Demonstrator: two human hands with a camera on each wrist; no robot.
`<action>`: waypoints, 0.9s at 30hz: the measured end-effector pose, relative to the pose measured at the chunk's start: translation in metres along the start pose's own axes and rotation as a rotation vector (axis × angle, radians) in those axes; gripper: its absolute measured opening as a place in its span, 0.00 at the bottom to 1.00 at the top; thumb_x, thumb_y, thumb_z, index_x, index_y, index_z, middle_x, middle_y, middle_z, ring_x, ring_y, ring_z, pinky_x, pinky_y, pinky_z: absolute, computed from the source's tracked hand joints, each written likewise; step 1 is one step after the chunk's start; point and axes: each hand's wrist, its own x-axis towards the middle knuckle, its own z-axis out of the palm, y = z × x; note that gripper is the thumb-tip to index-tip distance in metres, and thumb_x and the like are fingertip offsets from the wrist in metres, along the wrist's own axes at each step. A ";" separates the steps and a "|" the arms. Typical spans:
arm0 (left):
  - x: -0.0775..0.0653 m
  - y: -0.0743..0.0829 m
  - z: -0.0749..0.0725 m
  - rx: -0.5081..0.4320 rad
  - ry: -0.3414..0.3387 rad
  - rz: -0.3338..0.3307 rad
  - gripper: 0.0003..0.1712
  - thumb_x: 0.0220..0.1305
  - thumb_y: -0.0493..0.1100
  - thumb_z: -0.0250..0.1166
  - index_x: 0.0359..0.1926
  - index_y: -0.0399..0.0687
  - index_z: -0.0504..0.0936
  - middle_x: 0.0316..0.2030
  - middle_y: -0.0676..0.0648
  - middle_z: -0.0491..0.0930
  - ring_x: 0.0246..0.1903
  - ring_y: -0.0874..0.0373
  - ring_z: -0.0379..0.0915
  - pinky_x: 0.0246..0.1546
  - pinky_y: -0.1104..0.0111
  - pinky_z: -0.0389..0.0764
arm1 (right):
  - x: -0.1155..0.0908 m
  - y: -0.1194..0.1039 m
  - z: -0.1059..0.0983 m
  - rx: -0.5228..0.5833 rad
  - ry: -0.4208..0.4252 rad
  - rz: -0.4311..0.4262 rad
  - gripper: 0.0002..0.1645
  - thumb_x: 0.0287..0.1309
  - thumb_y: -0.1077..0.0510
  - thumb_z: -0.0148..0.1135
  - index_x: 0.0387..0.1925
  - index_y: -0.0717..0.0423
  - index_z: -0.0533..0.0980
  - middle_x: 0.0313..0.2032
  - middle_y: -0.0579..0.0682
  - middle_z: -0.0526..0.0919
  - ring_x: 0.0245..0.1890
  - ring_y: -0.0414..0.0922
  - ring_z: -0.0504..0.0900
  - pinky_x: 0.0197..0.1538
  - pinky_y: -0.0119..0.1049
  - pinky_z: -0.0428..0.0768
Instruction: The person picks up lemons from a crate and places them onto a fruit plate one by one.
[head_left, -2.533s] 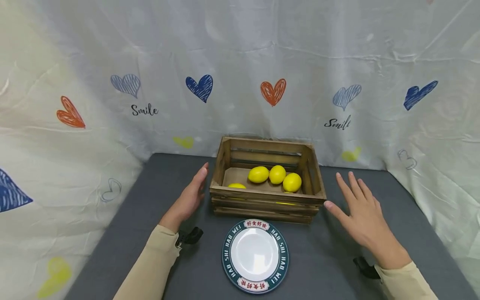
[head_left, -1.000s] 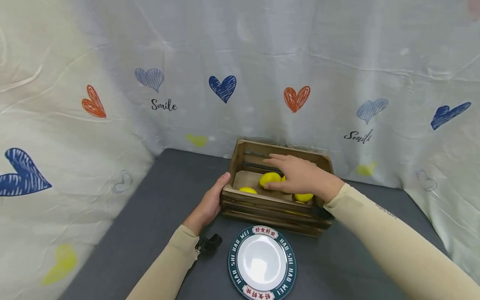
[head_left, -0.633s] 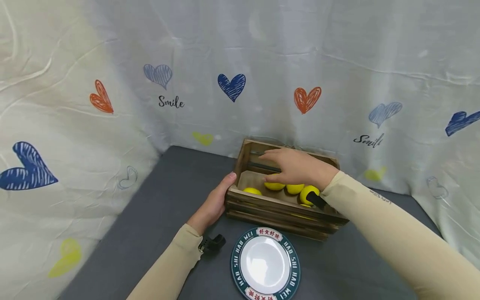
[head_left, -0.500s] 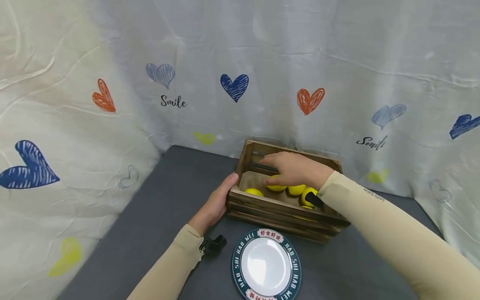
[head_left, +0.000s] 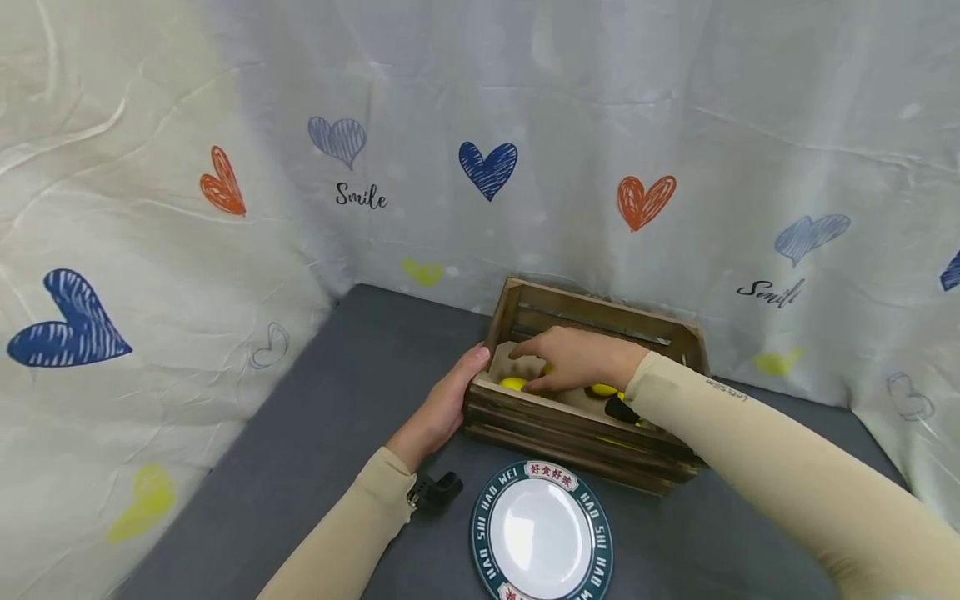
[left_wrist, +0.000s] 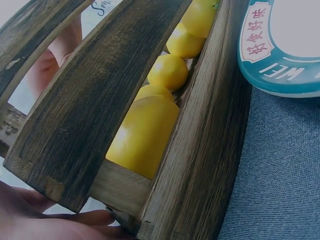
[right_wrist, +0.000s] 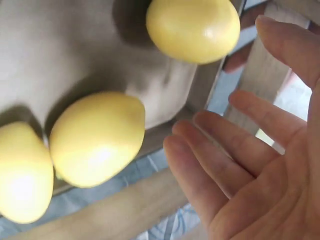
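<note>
A slatted wooden crate (head_left: 555,425) stands on the table and contains several yellow lemons (right_wrist: 100,140). My left hand (head_left: 442,408) holds the crate's left end, its thumb at the top rim; in the left wrist view, part of that hand (left_wrist: 30,215) shows against the slats. My right hand (head_left: 577,358) reaches inside, low over the lemons. Its fingers (right_wrist: 200,165) are spread and loosely bent, gripping nothing. One lemon (right_wrist: 192,30) lies between its thumb side and the crate's end, apart from the others. The hand hides part of the fruit in the head view.
A round white plate (head_left: 540,542) with a dark green lettered rim sits just in front of the crate. A dark grey cloth covers the table (head_left: 375,358). Behind hangs a pale curtain (head_left: 570,100) printed with hearts.
My right hand has moved from beside the crate into it, then lower and leftward over the lemons. The left hand has come onto the crate's left end. The head view has turned.
</note>
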 end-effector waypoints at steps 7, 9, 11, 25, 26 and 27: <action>0.000 -0.002 0.000 -0.005 -0.026 0.013 0.50 0.80 0.68 0.44 0.89 0.48 0.41 0.88 0.42 0.39 0.87 0.41 0.36 0.85 0.37 0.40 | 0.011 -0.002 0.010 0.032 -0.051 -0.049 0.30 0.70 0.57 0.67 0.72 0.53 0.78 0.67 0.56 0.85 0.64 0.56 0.86 0.65 0.53 0.85; -0.001 -0.003 0.000 -0.005 -0.022 0.004 0.50 0.80 0.68 0.45 0.89 0.49 0.41 0.88 0.42 0.40 0.87 0.40 0.37 0.85 0.37 0.41 | 0.013 -0.004 0.011 0.063 -0.063 -0.058 0.30 0.69 0.60 0.65 0.72 0.52 0.79 0.66 0.55 0.85 0.65 0.56 0.85 0.66 0.52 0.84; -0.001 -0.004 -0.001 -0.004 -0.017 -0.006 0.50 0.80 0.69 0.45 0.89 0.50 0.42 0.88 0.41 0.40 0.86 0.40 0.38 0.84 0.36 0.41 | 0.016 -0.007 0.013 0.086 -0.079 -0.062 0.31 0.68 0.61 0.65 0.71 0.52 0.79 0.65 0.54 0.86 0.64 0.55 0.85 0.66 0.51 0.84; -0.001 -0.001 -0.001 -0.024 -0.004 0.012 0.50 0.79 0.67 0.45 0.89 0.48 0.42 0.88 0.41 0.41 0.86 0.41 0.39 0.85 0.38 0.41 | 0.024 -0.008 0.020 0.074 -0.093 -0.073 0.30 0.71 0.51 0.70 0.70 0.52 0.80 0.64 0.51 0.87 0.63 0.49 0.85 0.70 0.50 0.81; 0.000 -0.002 -0.001 -0.028 -0.008 0.014 0.50 0.80 0.67 0.45 0.89 0.48 0.42 0.88 0.41 0.41 0.86 0.41 0.39 0.85 0.38 0.41 | 0.024 -0.008 0.021 0.072 -0.096 -0.069 0.29 0.71 0.51 0.70 0.70 0.52 0.80 0.64 0.51 0.86 0.63 0.48 0.85 0.70 0.50 0.81; 0.000 -0.002 0.000 -0.033 -0.012 0.014 0.50 0.80 0.66 0.45 0.89 0.48 0.41 0.88 0.41 0.41 0.86 0.42 0.39 0.85 0.39 0.41 | 0.024 -0.008 0.022 0.072 -0.099 -0.068 0.29 0.71 0.51 0.71 0.70 0.52 0.80 0.64 0.51 0.87 0.62 0.48 0.85 0.70 0.50 0.81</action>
